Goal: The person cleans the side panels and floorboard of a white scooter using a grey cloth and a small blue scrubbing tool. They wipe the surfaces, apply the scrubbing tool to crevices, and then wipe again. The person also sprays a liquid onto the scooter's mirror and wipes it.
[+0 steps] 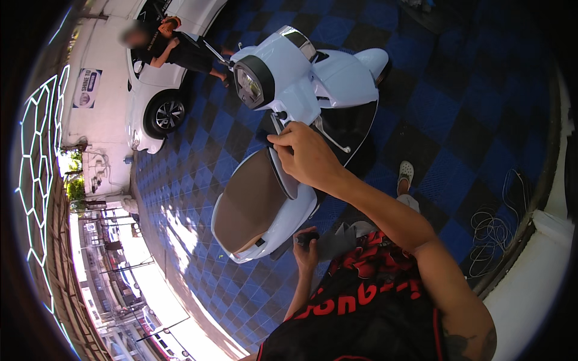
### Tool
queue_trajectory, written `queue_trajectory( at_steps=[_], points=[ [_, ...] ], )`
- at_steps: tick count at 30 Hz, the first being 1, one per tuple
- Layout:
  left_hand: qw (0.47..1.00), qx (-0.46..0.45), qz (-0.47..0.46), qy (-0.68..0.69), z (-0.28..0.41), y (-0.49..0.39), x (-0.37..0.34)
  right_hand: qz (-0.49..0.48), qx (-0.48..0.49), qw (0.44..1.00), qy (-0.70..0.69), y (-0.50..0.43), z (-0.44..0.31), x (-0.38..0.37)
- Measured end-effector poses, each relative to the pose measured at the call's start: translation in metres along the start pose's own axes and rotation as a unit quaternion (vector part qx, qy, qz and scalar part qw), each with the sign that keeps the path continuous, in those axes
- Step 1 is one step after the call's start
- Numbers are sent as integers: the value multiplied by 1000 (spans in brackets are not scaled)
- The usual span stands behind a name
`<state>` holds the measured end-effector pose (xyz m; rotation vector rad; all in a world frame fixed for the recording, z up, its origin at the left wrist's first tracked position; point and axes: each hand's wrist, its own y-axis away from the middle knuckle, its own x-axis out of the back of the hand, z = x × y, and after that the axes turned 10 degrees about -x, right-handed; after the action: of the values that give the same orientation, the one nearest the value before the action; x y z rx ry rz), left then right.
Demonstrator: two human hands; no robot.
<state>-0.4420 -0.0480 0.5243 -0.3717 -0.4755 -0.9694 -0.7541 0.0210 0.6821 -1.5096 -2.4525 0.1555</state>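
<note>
A pale blue motor scooter (293, 85) with a brown seat (246, 203) stands before me. My right hand (305, 155) reaches over it, pinching a small dark blue pad or cloth (263, 136) between thumb and fingers. That hand is right over the scooter's near mirror (282, 178), partly covering it; contact cannot be made out. Just ahead of the hand a silver brake lever (333, 137) sticks out from the handlebar. Low beside the scooter's rear, my left hand (307, 257) is closed around a small black object (308, 238), perhaps a bottle, mostly hidden by the fingers.
Beyond the scooter a person in dark clothes (165, 52) stands next to a white car (156, 83). Blue and black floor tiles (433, 104) surround the scooter. A loose coil of pale cable or hose (492, 234) lies by the white wall ledge (537, 261).
</note>
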Motion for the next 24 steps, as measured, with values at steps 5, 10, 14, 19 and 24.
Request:
queue_trajectory(
  at_steps=[5,10,14,19,24],
  points=[
    [998,-19,-62,27,20,-7,-8,1,-63,991,-121,66,3,5],
    [994,-7,-111,17,58,-22,-32,-115,-163,977,-72,151,24,59],
    [992,-7,-129,14,94,-43,-77,-113,-353,909,-192,152,70,129],
    [988,-10,-153,24,145,-91,-163,-29,-356,907,-222,119,107,237],
    [982,-62,-162,76,190,-171,-257,44,-343,933,-97,75,111,352]
  ],
)
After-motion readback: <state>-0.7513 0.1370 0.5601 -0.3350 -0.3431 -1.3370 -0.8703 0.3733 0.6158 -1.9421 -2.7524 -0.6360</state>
